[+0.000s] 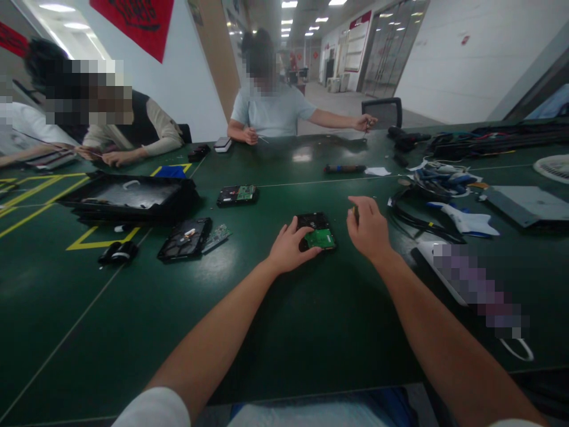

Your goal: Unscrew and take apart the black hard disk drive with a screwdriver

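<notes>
A hard drive (320, 238) lies on the green table in front of me, its green circuit board facing up. Along its left side and near edge, my left hand (288, 246) curls its thumb and fingers, gripping it against the table. Just right of the drive, my right hand (368, 228) is raised with thumb and forefinger pinched together. A small yellowish bit shows between those fingers, too little to name. Further left lie an opened drive case (184, 239), a loose circuit board (217, 238) and another hard drive (237, 194).
Black trays (133, 198) are stacked at left. To the right lie bundled cables (440, 178), a grey metal box (524, 204), a white-and-blue glove (466, 220) and a phone (471, 284). An electric screwdriver (344, 169) lies beyond the drive. Several people sit across the table.
</notes>
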`<move>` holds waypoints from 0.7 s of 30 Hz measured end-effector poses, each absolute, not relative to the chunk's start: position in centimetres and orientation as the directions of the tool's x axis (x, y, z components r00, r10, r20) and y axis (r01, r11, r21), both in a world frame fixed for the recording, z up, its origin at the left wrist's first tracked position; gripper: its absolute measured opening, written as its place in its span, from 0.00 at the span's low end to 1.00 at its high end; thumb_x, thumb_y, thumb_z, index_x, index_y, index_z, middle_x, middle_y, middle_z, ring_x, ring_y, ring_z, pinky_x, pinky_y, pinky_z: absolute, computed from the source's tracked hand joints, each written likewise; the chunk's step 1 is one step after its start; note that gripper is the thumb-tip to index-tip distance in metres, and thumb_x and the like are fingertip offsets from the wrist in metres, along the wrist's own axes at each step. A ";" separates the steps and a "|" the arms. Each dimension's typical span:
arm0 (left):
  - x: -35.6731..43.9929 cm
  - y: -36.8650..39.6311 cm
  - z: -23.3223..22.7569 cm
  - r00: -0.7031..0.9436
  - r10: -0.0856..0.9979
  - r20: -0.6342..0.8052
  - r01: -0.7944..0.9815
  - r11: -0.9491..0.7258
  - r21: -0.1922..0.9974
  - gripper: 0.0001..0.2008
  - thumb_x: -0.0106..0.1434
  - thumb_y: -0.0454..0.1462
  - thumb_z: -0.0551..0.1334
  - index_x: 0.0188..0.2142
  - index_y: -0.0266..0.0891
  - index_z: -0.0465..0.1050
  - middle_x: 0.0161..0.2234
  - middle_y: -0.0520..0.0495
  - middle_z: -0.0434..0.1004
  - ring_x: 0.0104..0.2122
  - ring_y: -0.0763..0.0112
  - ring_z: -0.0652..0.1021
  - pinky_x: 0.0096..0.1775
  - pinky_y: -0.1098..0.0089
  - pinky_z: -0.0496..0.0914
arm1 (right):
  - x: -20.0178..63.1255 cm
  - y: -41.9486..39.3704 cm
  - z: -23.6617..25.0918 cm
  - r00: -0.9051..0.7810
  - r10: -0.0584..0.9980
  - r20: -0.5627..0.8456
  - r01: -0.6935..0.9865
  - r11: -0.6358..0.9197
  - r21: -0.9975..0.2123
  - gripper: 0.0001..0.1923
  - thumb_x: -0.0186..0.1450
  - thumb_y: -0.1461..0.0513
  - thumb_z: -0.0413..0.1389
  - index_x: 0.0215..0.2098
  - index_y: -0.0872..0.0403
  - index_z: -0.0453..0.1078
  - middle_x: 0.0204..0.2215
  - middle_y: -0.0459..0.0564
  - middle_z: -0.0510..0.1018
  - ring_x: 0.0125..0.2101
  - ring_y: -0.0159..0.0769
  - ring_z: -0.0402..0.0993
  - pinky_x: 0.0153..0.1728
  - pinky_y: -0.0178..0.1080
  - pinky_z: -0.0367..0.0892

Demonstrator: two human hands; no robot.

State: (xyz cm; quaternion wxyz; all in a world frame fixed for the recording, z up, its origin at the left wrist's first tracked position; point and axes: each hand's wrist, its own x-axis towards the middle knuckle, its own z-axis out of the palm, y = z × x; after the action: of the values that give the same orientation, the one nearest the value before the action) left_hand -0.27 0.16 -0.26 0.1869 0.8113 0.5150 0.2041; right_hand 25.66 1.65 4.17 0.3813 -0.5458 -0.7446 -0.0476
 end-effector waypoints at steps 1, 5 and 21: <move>-0.2 0.1 -0.3 0.386 0.911 0.144 0.761 -0.403 0.509 0.35 0.68 0.61 0.64 0.68 0.49 0.70 0.78 0.37 0.53 0.79 0.44 0.49 0.74 0.38 0.52 | 25.5 1.4 4.5 -0.092 0.739 0.667 0.839 0.419 -0.348 0.20 0.77 0.59 0.49 0.65 0.51 0.66 0.59 0.63 0.76 0.61 0.53 0.73 0.62 0.56 0.70; -0.1 0.2 -0.3 0.399 0.900 0.174 0.764 -0.431 0.480 0.34 0.68 0.60 0.65 0.67 0.47 0.71 0.77 0.35 0.56 0.79 0.46 0.51 0.75 0.42 0.52 | 24.8 1.0 4.5 -0.086 0.671 0.736 0.788 0.498 -0.362 0.19 0.77 0.55 0.53 0.64 0.49 0.64 0.57 0.59 0.80 0.62 0.51 0.74 0.66 0.56 0.68; -0.2 0.1 -0.1 0.384 0.912 0.146 0.764 -0.402 0.505 0.35 0.68 0.61 0.65 0.68 0.48 0.71 0.78 0.34 0.53 0.79 0.44 0.50 0.73 0.40 0.53 | 24.9 2.2 2.5 -0.109 0.766 0.633 0.770 0.468 -0.434 0.37 0.75 0.58 0.51 0.79 0.53 0.47 0.70 0.65 0.68 0.62 0.55 0.74 0.59 0.58 0.76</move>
State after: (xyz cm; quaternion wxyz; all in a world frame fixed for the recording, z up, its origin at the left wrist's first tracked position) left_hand -0.17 0.07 -0.13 0.1807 0.8119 0.5160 0.2049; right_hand 24.89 2.17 2.49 0.4238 -0.5155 -0.7447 -0.0021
